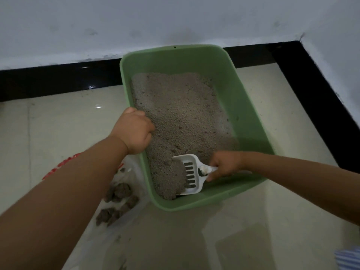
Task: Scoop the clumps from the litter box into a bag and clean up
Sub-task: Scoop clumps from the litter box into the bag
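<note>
A green litter box (243,106) full of grey litter (181,110) sits on the tiled floor, tilted up on its left side. My left hand (135,131) grips the box's left rim. My right hand (224,165) holds the handle of a white slotted scoop (191,175), whose blade lies in the litter at the near end of the box, part-covered with grains. Left of the box lies a clear plastic bag (134,172) with red print, and several dark clumps (118,191) rest on it.
A white wall with a black skirting band (58,78) runs behind the box and turns a corner at the right (311,84). Cream floor tiles (253,230) spread in front. A striped blue-white cloth (348,258) shows at the bottom right.
</note>
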Available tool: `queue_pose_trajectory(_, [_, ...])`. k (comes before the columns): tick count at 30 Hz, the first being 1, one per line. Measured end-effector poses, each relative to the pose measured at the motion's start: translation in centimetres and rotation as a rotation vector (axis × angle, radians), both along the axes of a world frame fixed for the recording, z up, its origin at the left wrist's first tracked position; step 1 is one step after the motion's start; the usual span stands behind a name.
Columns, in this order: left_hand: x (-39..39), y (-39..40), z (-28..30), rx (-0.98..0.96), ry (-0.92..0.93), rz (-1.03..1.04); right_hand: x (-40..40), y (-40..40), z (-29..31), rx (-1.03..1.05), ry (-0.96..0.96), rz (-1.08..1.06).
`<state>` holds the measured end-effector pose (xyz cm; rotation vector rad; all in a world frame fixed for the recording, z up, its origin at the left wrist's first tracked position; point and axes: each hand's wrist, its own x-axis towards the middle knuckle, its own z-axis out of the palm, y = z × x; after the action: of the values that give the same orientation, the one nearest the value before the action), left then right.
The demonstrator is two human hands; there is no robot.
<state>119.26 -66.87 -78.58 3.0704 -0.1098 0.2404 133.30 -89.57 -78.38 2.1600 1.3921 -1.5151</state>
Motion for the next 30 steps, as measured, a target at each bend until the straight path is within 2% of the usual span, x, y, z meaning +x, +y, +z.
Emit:
queue_pose_trajectory(4, [0.0,0.0,0.0,-0.001,-0.029,-0.012,-1.0,-1.1,-0.8,0.103,-0.056,-0.005])
queue_pose_trajectory(12, [-0.1,0.1,-0.2,-0.043,-0.048,-0.014,-0.7,-1.1,-1.3,0.172,0.001,-0.141])
queue_pose_trajectory(18, [-0.1,0.1,0.0,-0.017,-0.021,-0.004,0.5,-1.3,-0.2,0.370,0.020,-0.412])
queue_pose_trajectory(23, [0.0,0.0,0.2,-0.001,0.004,0.006,2.2,-2.3,2.1,0.527,-0.137,-0.580])
queue_pose_trajectory(26, [0.0,0.0,0.4,0.004,0.016,0.012,2.9,-2.7,3.9,0.578,-0.251,-0.493])
queue_pose_trajectory(30, [0.0,-0.2,0.6,0.003,0.048,0.020,2.8,-2.8,4.7,0.505,-0.346,-0.366])
